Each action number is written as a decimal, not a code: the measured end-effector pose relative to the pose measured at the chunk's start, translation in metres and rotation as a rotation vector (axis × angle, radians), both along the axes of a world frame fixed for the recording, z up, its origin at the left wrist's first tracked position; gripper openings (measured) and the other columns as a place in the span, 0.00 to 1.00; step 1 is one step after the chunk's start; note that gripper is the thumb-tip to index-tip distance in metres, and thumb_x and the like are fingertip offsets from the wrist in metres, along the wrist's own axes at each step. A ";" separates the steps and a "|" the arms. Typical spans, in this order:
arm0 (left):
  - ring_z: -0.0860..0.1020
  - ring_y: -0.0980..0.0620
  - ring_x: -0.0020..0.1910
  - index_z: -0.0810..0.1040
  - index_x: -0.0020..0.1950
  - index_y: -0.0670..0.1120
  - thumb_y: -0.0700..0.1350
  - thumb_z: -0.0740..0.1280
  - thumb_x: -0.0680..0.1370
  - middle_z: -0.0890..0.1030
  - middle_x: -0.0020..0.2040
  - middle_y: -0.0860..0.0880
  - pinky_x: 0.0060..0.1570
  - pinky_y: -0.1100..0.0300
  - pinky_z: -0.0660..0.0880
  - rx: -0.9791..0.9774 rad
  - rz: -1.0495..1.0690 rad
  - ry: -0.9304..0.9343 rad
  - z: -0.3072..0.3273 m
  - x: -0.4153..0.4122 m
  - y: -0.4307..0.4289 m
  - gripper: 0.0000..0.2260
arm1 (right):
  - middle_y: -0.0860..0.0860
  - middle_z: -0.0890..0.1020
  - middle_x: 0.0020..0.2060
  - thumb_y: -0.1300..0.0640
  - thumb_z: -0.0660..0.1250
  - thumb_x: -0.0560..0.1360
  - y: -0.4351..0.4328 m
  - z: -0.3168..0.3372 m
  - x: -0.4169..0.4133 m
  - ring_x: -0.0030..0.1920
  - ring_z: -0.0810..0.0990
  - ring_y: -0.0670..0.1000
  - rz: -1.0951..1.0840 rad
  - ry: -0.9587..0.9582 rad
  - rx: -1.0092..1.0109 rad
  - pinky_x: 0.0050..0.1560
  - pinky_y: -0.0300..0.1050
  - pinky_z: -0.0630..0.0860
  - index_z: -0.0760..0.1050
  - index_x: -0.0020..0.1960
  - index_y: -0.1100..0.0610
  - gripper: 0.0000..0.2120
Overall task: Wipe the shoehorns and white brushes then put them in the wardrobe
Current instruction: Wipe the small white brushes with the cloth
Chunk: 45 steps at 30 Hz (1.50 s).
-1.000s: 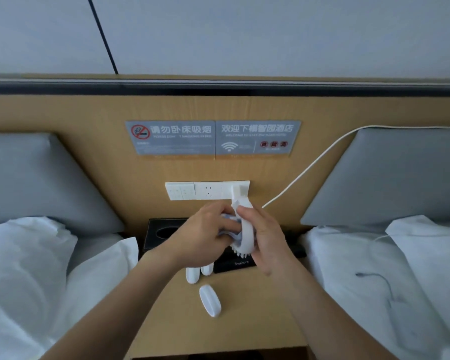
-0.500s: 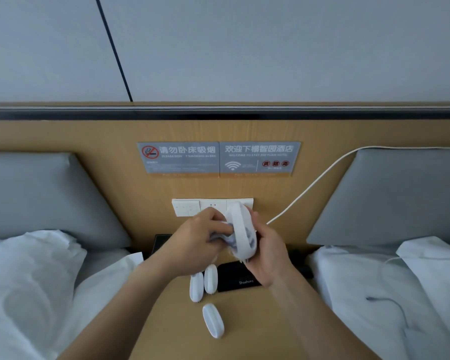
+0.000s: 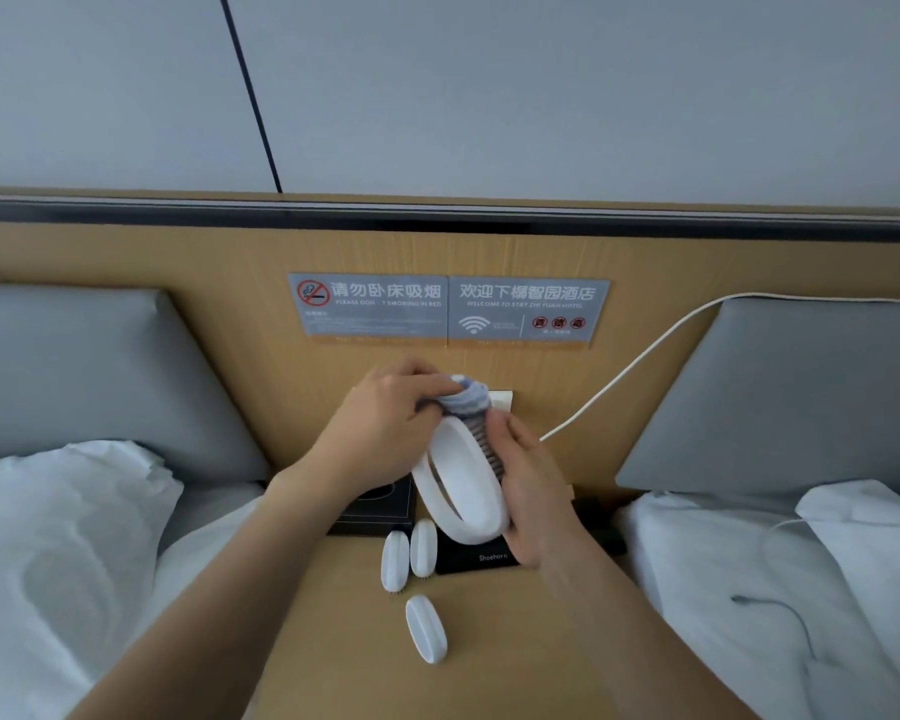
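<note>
While the oval white plastic brush (image 3: 463,485) is held in the right hand (image 3: 533,491), its bristles are touched by a crumpled grey-blue cloth (image 3: 466,400). The cloth is pinched in the left hand (image 3: 380,433).

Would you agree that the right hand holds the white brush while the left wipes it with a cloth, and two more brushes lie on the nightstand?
Nearly: the count is wrong. The head view shows three brushes on the nightstand, a pair side by side and a third nearer the camera. The rest stands: the right hand holds the white brush, and the left hand presses the cloth to it.
</note>
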<state>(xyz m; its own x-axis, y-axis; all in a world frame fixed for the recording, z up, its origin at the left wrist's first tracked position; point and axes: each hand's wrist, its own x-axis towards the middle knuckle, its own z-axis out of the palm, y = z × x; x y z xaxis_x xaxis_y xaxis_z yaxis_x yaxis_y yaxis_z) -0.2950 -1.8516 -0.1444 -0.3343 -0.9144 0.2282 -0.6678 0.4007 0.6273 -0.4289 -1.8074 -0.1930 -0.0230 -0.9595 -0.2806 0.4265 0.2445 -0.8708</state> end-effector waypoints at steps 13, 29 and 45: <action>0.75 0.49 0.45 0.83 0.50 0.43 0.38 0.61 0.73 0.78 0.45 0.48 0.41 0.66 0.69 -0.199 0.013 -0.029 -0.010 -0.018 0.009 0.12 | 0.55 0.85 0.43 0.46 0.61 0.76 0.012 0.001 0.000 0.45 0.82 0.54 0.129 -0.223 0.227 0.55 0.52 0.76 0.85 0.42 0.53 0.17; 0.65 0.50 0.57 0.76 0.57 0.47 0.44 0.56 0.78 0.66 0.59 0.49 0.42 0.62 0.69 -0.147 -0.038 -0.580 -0.002 -0.045 0.034 0.13 | 0.52 0.80 0.41 0.49 0.60 0.78 -0.006 0.003 -0.012 0.35 0.80 0.47 -0.368 0.157 -0.019 0.32 0.43 0.77 0.70 0.50 0.46 0.03; 0.65 0.53 0.54 0.75 0.60 0.49 0.43 0.57 0.78 0.66 0.57 0.51 0.49 0.61 0.72 -0.071 -0.123 -0.482 -0.012 -0.037 0.036 0.14 | 0.53 0.80 0.47 0.50 0.62 0.77 -0.012 0.000 -0.023 0.40 0.80 0.49 -0.361 0.241 -0.097 0.42 0.49 0.79 0.71 0.53 0.49 0.06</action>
